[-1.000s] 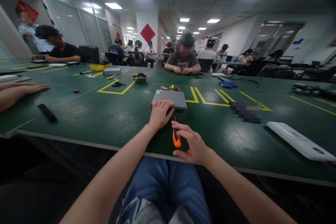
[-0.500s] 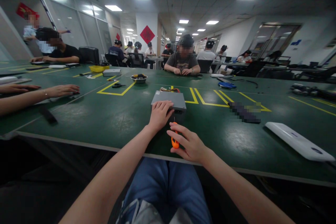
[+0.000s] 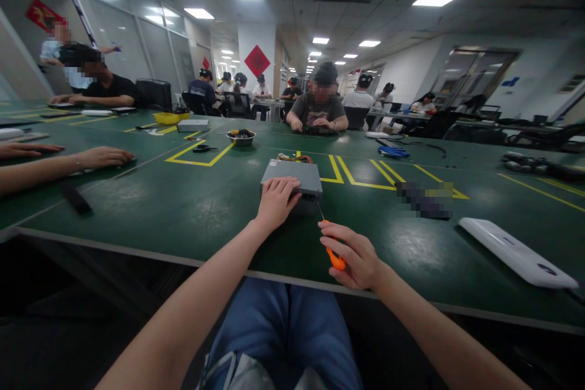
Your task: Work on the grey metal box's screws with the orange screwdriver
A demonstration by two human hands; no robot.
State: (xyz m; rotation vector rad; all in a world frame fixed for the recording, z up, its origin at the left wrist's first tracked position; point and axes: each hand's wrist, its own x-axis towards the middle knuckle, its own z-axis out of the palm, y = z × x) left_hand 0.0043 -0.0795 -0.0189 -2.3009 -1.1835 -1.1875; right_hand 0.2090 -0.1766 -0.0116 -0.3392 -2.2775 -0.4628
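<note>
A grey metal computer power supply (image 3: 299, 173) sits on the green table in front of me, its cables bunched at the far side. My left hand (image 3: 276, 204) grips its near left part, fingers laid over the top and thumb along the front edge. In my right hand (image 3: 354, 253) is a screwdriver (image 3: 336, 259) with an orange handle, held between fingers and thumb. Its thin shaft points up and away at the power supply's near right corner. Whether the tip touches the metal I cannot tell.
A metal bowl (image 3: 241, 137) with tools stands farther back, beside yellow tape marks. To the right lie a white device (image 3: 516, 253), a blurred dark object (image 3: 423, 201) and blue cable (image 3: 393, 151). A co-worker's hand (image 3: 107, 157) rests at left; another person sits opposite.
My right hand has moved right with the screwdriver, which now slants toward the power supply's right corner instead of standing before its front. My left hand stays on the power supply.
</note>
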